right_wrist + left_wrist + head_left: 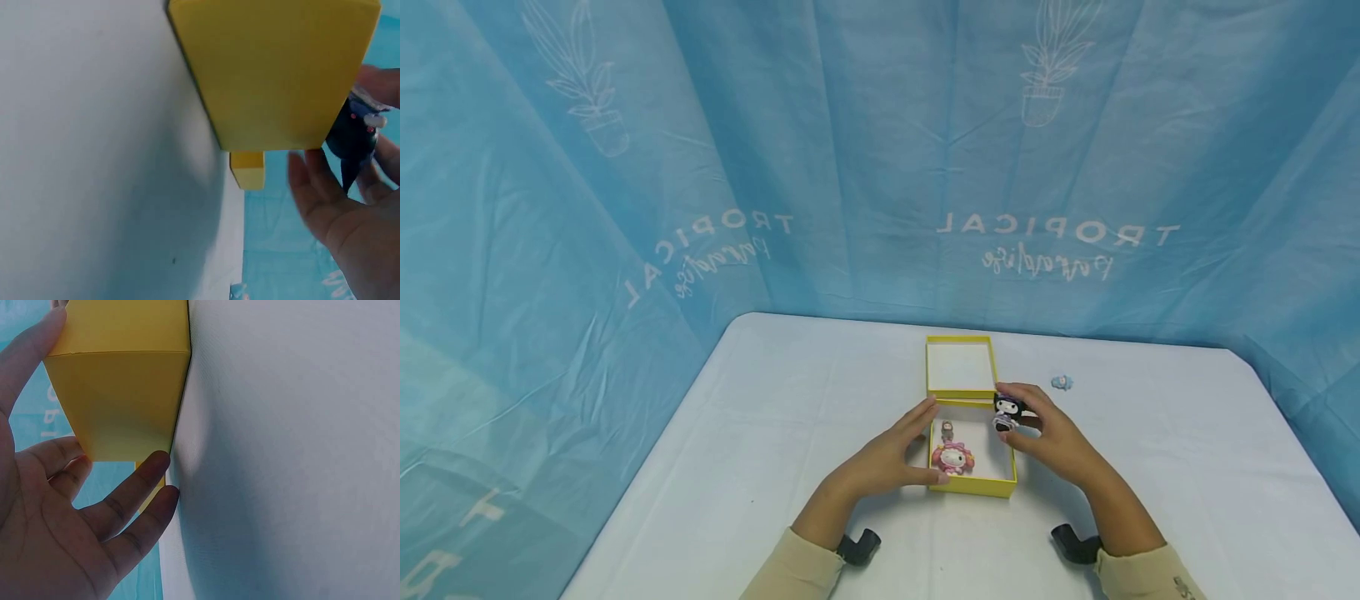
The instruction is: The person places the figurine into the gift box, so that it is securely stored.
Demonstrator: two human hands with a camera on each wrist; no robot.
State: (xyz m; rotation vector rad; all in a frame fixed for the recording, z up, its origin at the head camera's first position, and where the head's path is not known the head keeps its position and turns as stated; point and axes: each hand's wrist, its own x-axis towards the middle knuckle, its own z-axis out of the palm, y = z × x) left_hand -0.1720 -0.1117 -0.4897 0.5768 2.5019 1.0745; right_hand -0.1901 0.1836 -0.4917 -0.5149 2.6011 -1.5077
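Head view: one yellow box stands on the white bench, holding a pink figure and a small grey figure; the lid lies just beyond; the left hand spans the box's left side, fingers wide and touching; the right hand pinches a black figure at the right rim; a blue figure lies right of the lid.

This looks like a curtained-off booth, since blue drapes printed with reversed "TROPICAL" lettering hang across the upper frame, behind a white-covered table.
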